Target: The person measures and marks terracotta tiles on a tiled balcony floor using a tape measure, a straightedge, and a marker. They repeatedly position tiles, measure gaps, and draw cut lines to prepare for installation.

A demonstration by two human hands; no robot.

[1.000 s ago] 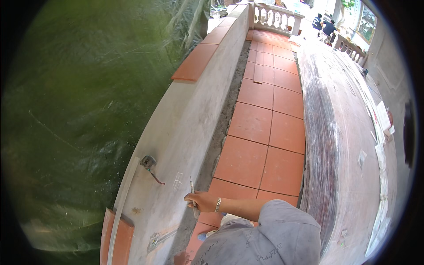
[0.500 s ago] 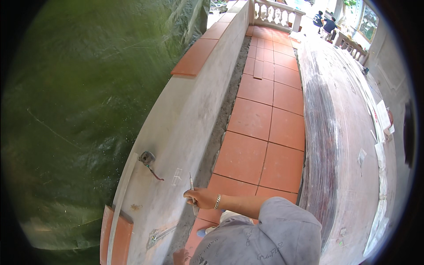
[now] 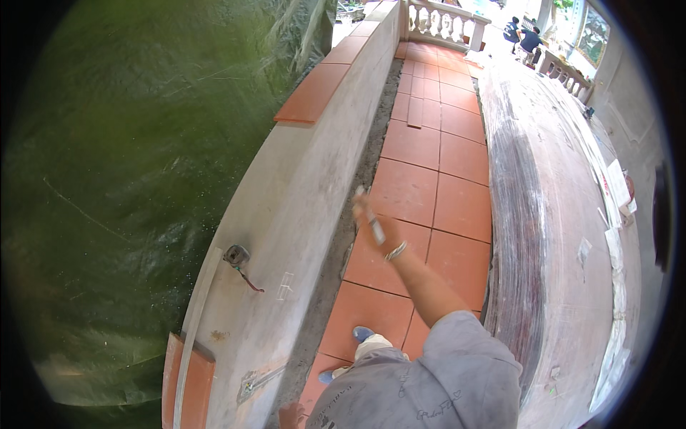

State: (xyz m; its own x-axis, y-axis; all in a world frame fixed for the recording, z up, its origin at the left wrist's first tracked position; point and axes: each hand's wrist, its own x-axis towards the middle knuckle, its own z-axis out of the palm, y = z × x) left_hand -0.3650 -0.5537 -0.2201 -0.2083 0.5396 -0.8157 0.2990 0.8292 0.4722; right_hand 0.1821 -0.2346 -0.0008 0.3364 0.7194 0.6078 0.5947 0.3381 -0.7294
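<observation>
My right hand, with a bracelet at the wrist, is raised over the red floor tiles beside the low wall. Its fingers close round a slim, pale grey pen-like tool, blurred by motion, so its exact kind is unclear. Only a bit of my left hand shows at the bottom edge next to my shirt; its fingers are hidden. On the grey wall top lies a tape measure with a dark strap. Near it are faint pale marks and a long straight bar.
Terracotta tiles rest along the wall's far part, and another tile lies under the bar. Green sheeting covers the left. Plastic-wrapped material lines the walkway's right. A balustrade and two people are far off.
My right hand has lifted away from the wall edge, moving forward and right over the floor tiles with the pen-like tool. The tape measure and bar have stayed in place.
</observation>
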